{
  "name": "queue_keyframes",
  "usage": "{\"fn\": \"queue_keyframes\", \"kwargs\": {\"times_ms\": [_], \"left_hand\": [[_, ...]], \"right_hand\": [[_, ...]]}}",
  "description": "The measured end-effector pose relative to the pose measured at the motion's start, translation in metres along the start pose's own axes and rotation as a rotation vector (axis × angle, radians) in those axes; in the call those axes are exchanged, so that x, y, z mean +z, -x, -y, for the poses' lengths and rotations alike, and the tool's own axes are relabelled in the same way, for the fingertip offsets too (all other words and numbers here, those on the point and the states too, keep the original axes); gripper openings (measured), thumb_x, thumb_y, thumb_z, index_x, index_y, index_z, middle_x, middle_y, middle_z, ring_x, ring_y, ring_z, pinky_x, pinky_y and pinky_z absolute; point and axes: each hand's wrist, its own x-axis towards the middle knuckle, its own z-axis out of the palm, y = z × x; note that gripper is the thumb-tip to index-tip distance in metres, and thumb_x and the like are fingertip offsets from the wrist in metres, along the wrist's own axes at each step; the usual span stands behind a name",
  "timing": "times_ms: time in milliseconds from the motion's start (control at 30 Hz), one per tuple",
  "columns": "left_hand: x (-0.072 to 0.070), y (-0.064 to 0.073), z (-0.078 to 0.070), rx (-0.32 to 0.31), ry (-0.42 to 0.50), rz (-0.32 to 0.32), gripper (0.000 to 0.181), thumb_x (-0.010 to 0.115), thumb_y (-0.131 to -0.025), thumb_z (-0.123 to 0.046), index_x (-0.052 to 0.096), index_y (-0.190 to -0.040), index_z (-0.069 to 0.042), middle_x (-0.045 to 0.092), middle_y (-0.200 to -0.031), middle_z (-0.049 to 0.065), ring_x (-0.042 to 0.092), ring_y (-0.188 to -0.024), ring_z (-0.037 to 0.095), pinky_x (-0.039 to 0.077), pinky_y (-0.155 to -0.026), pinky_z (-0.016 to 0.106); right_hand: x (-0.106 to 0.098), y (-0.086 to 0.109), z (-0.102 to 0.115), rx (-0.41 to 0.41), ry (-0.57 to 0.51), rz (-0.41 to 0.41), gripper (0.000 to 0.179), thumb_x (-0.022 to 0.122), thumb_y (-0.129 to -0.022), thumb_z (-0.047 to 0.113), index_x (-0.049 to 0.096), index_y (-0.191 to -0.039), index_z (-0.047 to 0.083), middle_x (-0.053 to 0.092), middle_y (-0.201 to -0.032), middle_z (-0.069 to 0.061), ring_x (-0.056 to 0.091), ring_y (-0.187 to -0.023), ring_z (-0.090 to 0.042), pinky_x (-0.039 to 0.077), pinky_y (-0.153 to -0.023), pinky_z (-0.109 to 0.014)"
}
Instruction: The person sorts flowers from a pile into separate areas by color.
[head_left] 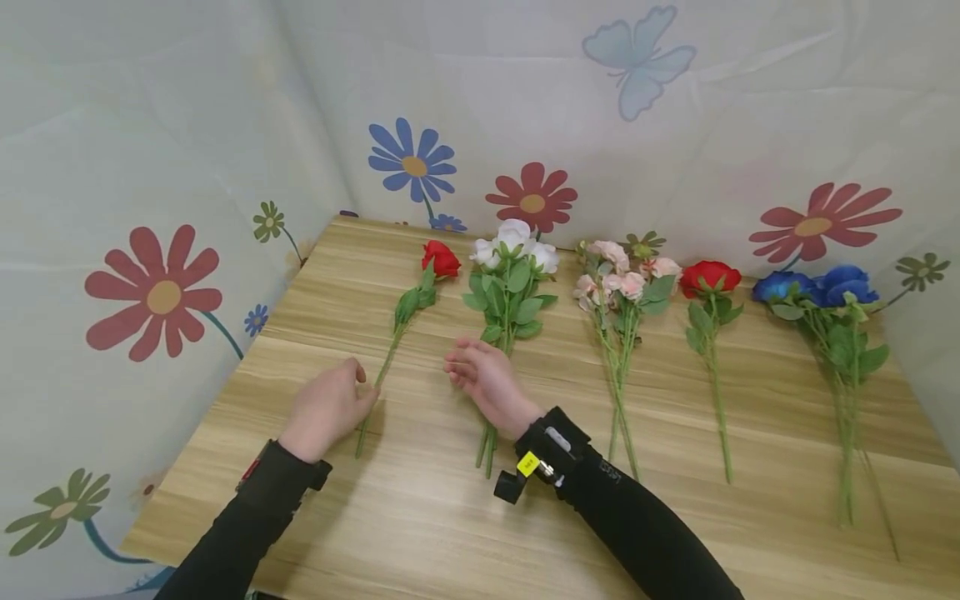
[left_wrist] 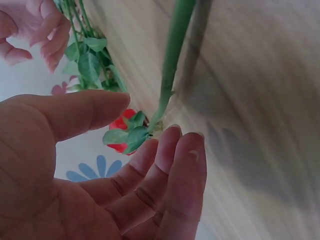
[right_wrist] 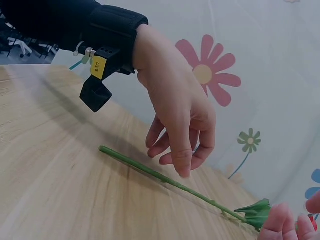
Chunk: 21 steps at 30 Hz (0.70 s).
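Observation:
My left hand [head_left: 326,410] hovers beside the stem of a single red rose [head_left: 441,260] at the left of the table. In the left wrist view a gap shows between the thumb and loosely bent fingers [left_wrist: 182,185], and the green stem [left_wrist: 176,55] lies beyond them. The right wrist view shows this hand above the stem, apart from it. My right hand [head_left: 491,385] is over the stems of a white flower bunch [head_left: 513,250], fingers relaxed and nothing gripped. Its palm side is hidden in the head view.
Further right lie pink flowers [head_left: 618,279], another red rose [head_left: 709,277] and blue flowers [head_left: 840,287], stems towards me. A flower-printed curtain [head_left: 480,92] stands behind the wooden table [head_left: 420,533] and at its left side.

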Motion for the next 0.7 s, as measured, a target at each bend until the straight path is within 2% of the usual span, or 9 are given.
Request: {"fn": "queue_keyframes", "kwargs": {"times_ms": [133, 367, 467, 567, 633, 700], "left_hand": [[0.007, -0.001, 0.002, -0.016, -0.019, 0.021, 0.032, 0.064, -0.095, -0.027, 0.062, -0.104, 0.003, 0.061, -0.070, 0.007, 0.053, -0.058, 0.019, 0.039, -0.051, 0.029], [0.013, -0.003, 0.003, -0.026, -0.039, 0.038, 0.024, 0.064, -0.095, -0.022, 0.066, -0.092, 0.001, 0.064, -0.072, 0.008, 0.054, -0.058, 0.019, 0.040, -0.051, 0.028], [0.014, -0.004, 0.002, -0.022, -0.047, 0.040, 0.021, 0.063, -0.095, -0.020, 0.066, -0.084, -0.002, 0.060, -0.067, 0.004, 0.052, -0.057, 0.017, 0.038, -0.050, 0.027], [0.015, -0.005, 0.003, -0.016, -0.051, 0.032, 0.025, 0.062, -0.094, -0.017, 0.059, -0.071, -0.007, 0.048, -0.059, 0.000, 0.045, -0.053, 0.015, 0.032, -0.048, 0.026], [0.015, -0.005, 0.003, -0.011, -0.038, 0.025, 0.027, 0.061, -0.093, -0.015, 0.054, -0.068, -0.009, 0.042, -0.057, -0.002, 0.041, -0.051, 0.014, 0.030, -0.047, 0.025], [0.013, -0.006, 0.003, -0.007, -0.017, 0.019, 0.024, 0.060, -0.093, -0.014, 0.055, -0.070, -0.009, 0.043, -0.058, -0.001, 0.041, -0.052, 0.014, 0.030, -0.047, 0.025]], "right_hand": [[0.001, -0.001, -0.005, 0.000, 0.017, 0.016, 0.044, 0.045, -0.101, 0.004, 0.041, -0.144, -0.005, 0.057, -0.123, -0.017, 0.060, -0.091, -0.012, 0.051, -0.083, -0.021], [0.005, -0.003, -0.012, -0.003, 0.026, 0.027, 0.040, 0.045, -0.100, 0.002, 0.043, -0.140, -0.007, 0.058, -0.105, -0.007, 0.060, -0.090, -0.013, 0.051, -0.079, -0.020], [0.007, -0.003, -0.013, -0.005, 0.023, 0.031, 0.039, 0.045, -0.101, 0.002, 0.043, -0.139, -0.006, 0.058, -0.104, -0.006, 0.059, -0.090, -0.013, 0.050, -0.079, -0.019], [0.007, -0.002, -0.012, -0.009, 0.023, 0.035, 0.039, 0.045, -0.101, 0.002, 0.042, -0.139, -0.007, 0.058, -0.106, -0.008, 0.060, -0.090, -0.013, 0.050, -0.078, -0.019], [0.007, -0.002, -0.012, -0.011, 0.026, 0.038, 0.040, 0.046, -0.100, 0.002, 0.042, -0.139, -0.007, 0.058, -0.105, -0.008, 0.060, -0.090, -0.013, 0.050, -0.078, -0.019], [0.005, -0.003, -0.012, -0.014, 0.031, 0.039, 0.041, 0.047, -0.100, 0.001, 0.042, -0.139, -0.007, 0.058, -0.104, -0.007, 0.060, -0.089, -0.013, 0.051, -0.078, -0.019]]}}
